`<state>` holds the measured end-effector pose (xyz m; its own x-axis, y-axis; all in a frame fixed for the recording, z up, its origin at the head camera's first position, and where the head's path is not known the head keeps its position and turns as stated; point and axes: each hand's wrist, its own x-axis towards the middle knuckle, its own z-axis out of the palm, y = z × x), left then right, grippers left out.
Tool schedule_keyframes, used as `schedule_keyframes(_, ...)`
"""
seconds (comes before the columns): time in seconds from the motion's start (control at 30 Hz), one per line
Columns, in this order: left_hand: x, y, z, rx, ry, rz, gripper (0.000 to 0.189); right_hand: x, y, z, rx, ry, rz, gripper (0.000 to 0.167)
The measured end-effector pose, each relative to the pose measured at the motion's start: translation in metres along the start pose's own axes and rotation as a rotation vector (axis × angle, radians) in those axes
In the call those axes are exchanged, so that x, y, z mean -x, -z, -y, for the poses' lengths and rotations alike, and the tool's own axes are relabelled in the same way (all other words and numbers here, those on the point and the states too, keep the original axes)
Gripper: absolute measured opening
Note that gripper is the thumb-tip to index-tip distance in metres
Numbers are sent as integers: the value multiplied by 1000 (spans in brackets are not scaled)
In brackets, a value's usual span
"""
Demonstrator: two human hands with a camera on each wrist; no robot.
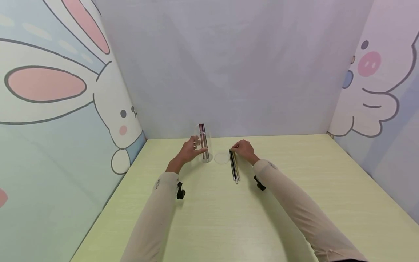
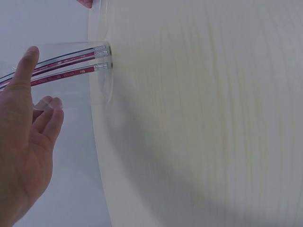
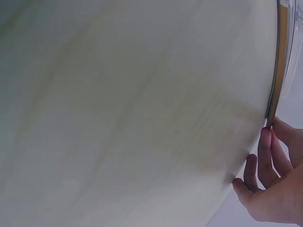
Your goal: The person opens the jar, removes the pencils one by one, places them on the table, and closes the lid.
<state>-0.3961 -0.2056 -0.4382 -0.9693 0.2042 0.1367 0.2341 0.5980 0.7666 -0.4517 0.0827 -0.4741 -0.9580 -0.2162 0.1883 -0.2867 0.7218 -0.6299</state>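
Observation:
A clear cylindrical container (image 2: 78,98) stands at the back of the table, with several dark red pencils (image 2: 71,74) leaning inside it. My left hand (image 1: 190,150) holds the container from the left, thumb across its front and fingers at its side. On the table to the right, a few pencils (image 1: 233,168), dark ones and a yellowish one, lie side by side pointing toward me. My right hand (image 1: 244,148) pinches the far end of the yellowish pencil (image 3: 281,56) between thumb and index finger; its other fingers are bent near the tabletop.
Between container and loose pencils lies a clear round disc (image 1: 222,163), like a lid. A grey back wall (image 1: 235,91) rises right behind the hands. Cartoon-printed panels (image 1: 111,105) flank the pale yellow table (image 1: 216,218). Black devices (image 1: 180,191) hang under both wrists.

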Motion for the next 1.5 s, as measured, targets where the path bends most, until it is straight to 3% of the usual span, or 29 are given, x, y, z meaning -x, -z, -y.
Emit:
schedule_keyframes(0.73, -3, -1, 0, 2, 8, 3, 79, 3, 5, -1, 19, 17, 3, 25)
schedule_keyframes(1.13, -3, -1, 2, -13, -9, 4, 77, -1, 16, 6, 0, 78, -22, 28)
schedule_keyframes(1.5, 0, 0, -2, 4, -1, 5, 77, -15, 31, 28, -24, 143, -16, 33)
